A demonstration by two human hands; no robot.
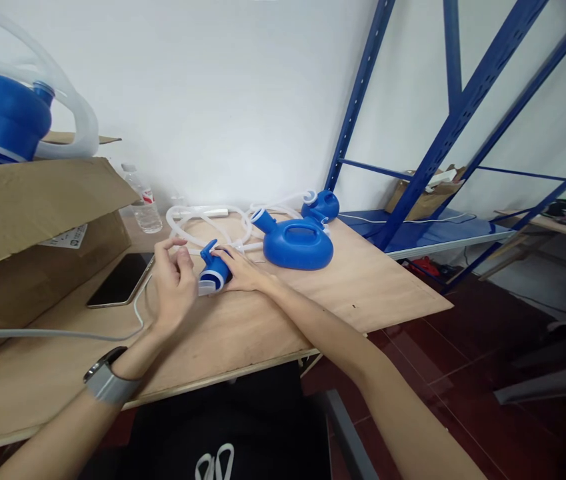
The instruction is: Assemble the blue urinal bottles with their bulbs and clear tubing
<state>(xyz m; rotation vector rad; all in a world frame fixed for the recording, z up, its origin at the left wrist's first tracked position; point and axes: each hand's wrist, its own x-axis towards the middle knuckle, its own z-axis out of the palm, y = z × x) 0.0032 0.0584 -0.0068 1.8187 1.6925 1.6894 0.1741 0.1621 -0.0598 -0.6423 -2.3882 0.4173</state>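
Observation:
My right hand (241,268) is closed around a blue plastic urinal head (216,268) with a wide mouth, white rim and small upright tab. A translucent flap (207,287) hangs at the mouth, facing left. Just left of it, my left hand (173,283) is raised over the table with loosely bent fingers, holding nothing. Behind my right hand stands a blue urinal bottle (299,248) with a moulded handle and a white-rimmed neck tilted up to the left. Clear tubing (197,215) lies in loops behind both hands. Farther back is another blue bottle (323,205).
At the left, a cardboard box (37,213) holds another blue bottle (7,117) and thick tubing. A phone (120,280), a white cable (63,333) and a water bottle (143,203) are beside it. Blue metal shelving (413,175) stands beyond the table's right end.

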